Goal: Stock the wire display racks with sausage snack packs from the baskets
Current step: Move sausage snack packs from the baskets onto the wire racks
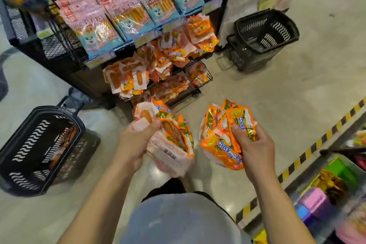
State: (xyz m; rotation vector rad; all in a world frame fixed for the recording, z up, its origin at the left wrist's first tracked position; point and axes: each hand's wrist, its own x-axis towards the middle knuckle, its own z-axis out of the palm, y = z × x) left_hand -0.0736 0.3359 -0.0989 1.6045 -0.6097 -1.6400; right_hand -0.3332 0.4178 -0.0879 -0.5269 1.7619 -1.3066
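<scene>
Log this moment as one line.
left hand grips left pack bundle | right hand grips right pack bundle | lower rack partly stocked

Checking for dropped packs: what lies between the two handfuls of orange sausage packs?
In the head view, only bare floor shows between the left bundle in the left hand and the right bundle in the right hand; no pack lies there.

Bright even overhead light, soft shadows, glare on floor (297,95), blurred wide-angle edges, sharper centre
</scene>
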